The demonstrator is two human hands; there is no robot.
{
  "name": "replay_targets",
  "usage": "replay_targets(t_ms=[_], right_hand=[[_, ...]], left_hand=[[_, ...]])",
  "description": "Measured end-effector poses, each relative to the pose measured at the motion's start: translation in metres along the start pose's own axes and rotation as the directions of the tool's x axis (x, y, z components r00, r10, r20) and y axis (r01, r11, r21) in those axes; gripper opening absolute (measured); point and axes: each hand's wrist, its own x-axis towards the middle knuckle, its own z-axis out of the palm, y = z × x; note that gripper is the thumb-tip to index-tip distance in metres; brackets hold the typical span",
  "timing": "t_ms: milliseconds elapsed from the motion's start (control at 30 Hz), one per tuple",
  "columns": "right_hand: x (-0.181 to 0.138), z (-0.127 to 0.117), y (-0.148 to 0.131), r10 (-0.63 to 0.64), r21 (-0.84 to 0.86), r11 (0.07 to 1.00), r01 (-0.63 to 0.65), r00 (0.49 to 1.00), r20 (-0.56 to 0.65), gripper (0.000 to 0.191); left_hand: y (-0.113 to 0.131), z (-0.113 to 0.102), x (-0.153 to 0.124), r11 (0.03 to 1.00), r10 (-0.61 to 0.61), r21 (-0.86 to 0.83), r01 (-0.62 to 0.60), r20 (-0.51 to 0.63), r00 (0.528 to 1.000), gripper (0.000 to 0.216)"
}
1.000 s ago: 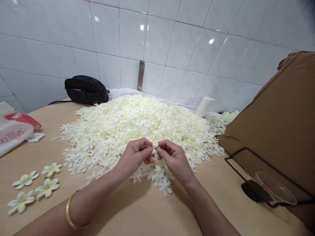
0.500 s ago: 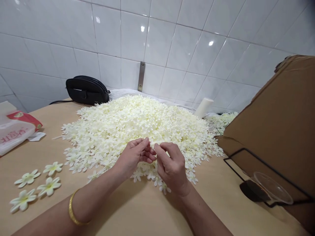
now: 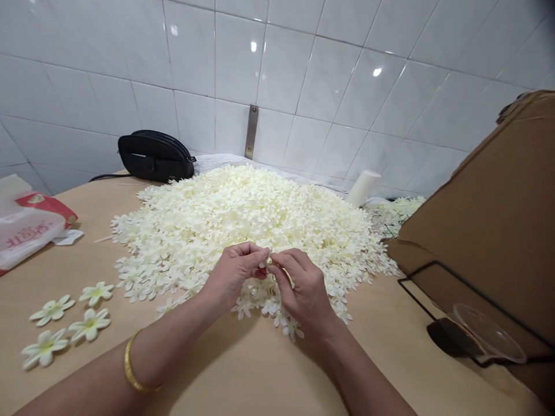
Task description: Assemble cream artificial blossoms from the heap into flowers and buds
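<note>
Both hands meet in front of a large heap of small cream artificial flowers [image 3: 260, 202] on the table. My left hand [image 3: 234, 270] is closed in a pinch on a small pale flower [image 3: 269, 261]. The thumb and forefinger of my right hand [image 3: 306, 288] pinch the same piece from the other side. A tiny dark spot shows at its middle, while the fingers cover most of its petals. Several bigger white flowers with yellow centres, one of them a flat six-petalled flower [image 3: 90, 326], lie apart to the left of my left forearm.
A black pouch [image 3: 155, 157] and a pale roll [image 3: 363, 188] stand behind the heap by the tiled wall. On the left lies a plastic bag [image 3: 32, 228]. A cardboard box [image 3: 485, 208] rises on the right, with a black wire frame [image 3: 433, 266] and a clear lid [image 3: 489, 334] against it.
The right fingers have shifted, thumb now lower and forefinger above, and the small flower between the fingertips has come into view. The whole view has moved slightly.
</note>
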Motion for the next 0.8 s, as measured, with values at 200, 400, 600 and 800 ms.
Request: replay_targets(t_ms=[200,400,600,800], right_hand=[[-0.002,-0.0009,0.0055,-0.031,-0.077,0.996,0.032,0.999,0.021,0.029],[-0.0019,-0.0003,0.0037,-0.049,-0.162,0.985,0.054,0.998,0.031,0.025],[-0.0006,0.0024,0.0017,0.008,-0.135,0.991,-0.009,1.0,-0.004,0.02],[0.0022,-0.0004,0.0004,0.187,0.077,0.979,-0.188,0.982,0.011,0.016]], left_hand=[[0.0001,0.0024,0.0014,0.995,-0.054,-0.081,0.057,0.047,0.997,0.014],[-0.0011,0.0056,-0.0013,1.0,-0.009,0.009,0.008,0.041,0.999,0.018],[0.001,0.0077,-0.0043,0.992,0.009,0.123,-0.013,0.03,1.0,0.02],[0.0023,0.008,-0.0046,0.985,0.049,0.161,-0.053,0.027,0.998,0.018]])
